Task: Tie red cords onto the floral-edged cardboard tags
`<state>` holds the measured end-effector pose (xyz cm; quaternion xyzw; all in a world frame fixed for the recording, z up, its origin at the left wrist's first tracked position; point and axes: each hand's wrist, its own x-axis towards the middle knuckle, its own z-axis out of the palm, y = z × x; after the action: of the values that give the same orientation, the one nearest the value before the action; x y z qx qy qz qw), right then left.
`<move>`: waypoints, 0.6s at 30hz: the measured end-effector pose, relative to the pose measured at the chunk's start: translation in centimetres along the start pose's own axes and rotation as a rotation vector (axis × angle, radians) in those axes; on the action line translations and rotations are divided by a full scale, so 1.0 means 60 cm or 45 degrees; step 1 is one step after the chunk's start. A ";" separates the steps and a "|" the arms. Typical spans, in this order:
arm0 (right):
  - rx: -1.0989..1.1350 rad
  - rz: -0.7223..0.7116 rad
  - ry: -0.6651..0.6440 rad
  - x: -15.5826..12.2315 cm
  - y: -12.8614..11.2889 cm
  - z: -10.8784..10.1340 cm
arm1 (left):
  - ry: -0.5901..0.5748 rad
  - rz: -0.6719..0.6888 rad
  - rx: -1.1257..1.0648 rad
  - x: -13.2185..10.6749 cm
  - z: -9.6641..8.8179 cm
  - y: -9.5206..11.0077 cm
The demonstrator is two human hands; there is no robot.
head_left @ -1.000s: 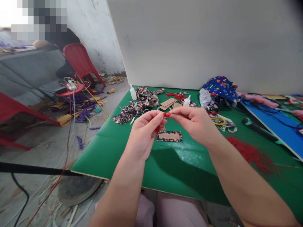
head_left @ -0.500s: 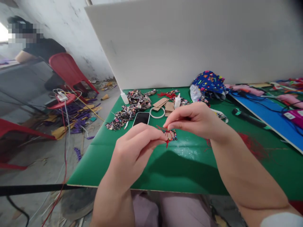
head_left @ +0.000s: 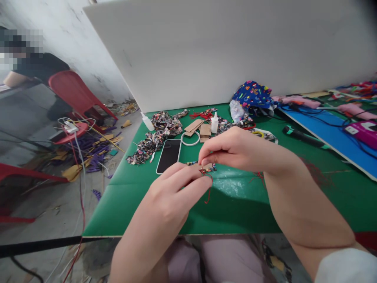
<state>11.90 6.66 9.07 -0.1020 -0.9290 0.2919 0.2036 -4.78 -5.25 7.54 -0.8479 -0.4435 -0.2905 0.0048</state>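
Observation:
A small brown card piece edged with dark floral fabric (head_left: 210,168) is gripped in my left hand (head_left: 171,192), its thumb and fingers closed on the near side. Red thread (head_left: 209,194) runs over the card and dangles in a strand below my left fingertips. My right hand (head_left: 232,151) is closed in a pinch just above the card, where the red thread meets it; its fingertips partly cover what they hold. Behind my left hand lies a phone (head_left: 169,156) with a dark screen.
On the green table (head_left: 132,204) are floral fabric scraps (head_left: 165,124), brown card pieces (head_left: 193,126), a white ring (head_left: 190,144), a white bottle (head_left: 214,124) and a blue patterned cloth (head_left: 253,96). A blue board (head_left: 330,137) lies right. A person sits far left.
My left hand has rolled over the card, and a thread strand now hangs lower. My right hand has come down slightly to the card. The view has shifted, showing more of the phone.

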 end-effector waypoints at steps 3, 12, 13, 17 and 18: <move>-0.032 0.009 -0.007 0.002 0.003 0.003 | -0.042 -0.020 0.020 0.002 0.006 -0.005; -0.122 0.039 0.086 0.002 0.003 -0.004 | 0.138 -0.123 -0.042 -0.002 0.008 -0.023; -0.124 0.039 0.099 0.001 0.003 -0.005 | 0.172 -0.137 -0.035 -0.003 0.008 -0.024; -0.136 0.066 0.136 -0.001 0.003 -0.006 | 0.281 -0.186 -0.006 -0.003 0.011 -0.026; -0.140 0.078 0.147 -0.002 0.003 -0.005 | 0.294 -0.196 -0.005 -0.003 0.012 -0.026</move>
<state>12.14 6.91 9.17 -0.1582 -0.9267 0.2401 0.2418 -5.71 -4.24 6.47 -0.7723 -0.5032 -0.3864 0.0319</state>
